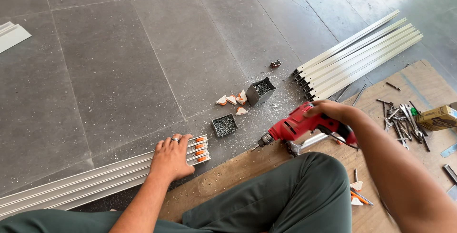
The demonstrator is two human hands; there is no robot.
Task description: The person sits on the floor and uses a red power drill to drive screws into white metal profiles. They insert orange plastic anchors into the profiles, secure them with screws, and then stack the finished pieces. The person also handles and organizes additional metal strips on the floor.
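Observation:
My left hand, with a ring on one finger, lies flat on the end of several white metal profiles stacked side by side on the grey tile floor. Orange and white plastic pieces sit in the ends of those profiles, just right of my fingers. My right hand grips the top of a red power drill that rests on a wooden board, its bit pointing left toward the profile ends. My knee in green trousers is between the two arms.
Two small dark boxes of screws stand on the floor among metal shavings, with orange-white corner pieces beside them. A second bundle of white profiles lies at upper right. Loose drill bits and screws and a cardboard box lie on the board.

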